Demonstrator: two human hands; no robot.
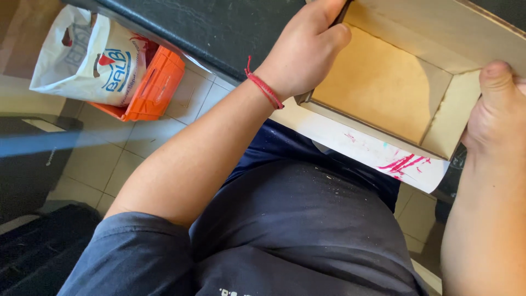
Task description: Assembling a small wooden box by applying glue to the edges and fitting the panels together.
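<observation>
- Head view: a shallow, pale wooden box frame [394,82] is held over the near edge of the black surface [219,27], above the lap.
- Its left side is gripped by the left hand [304,52], fingers closed around the rim.
- Its right corner is pressed by the right hand [493,109]; only the thumb is seen.
- An orange plastic crate [156,87] holding a white plastic bag [87,57] is seen on the tiled floor.

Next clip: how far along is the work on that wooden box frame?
Done: the wooden box frame looks assembled, its walls and back panel joined at the near corner. In hand: the left hand grips its left edge and the right hand its right, over a white sheet streaked with red. Left: the wood is bare, with no paint or finish showing; anything beyond that cannot be told.
</observation>
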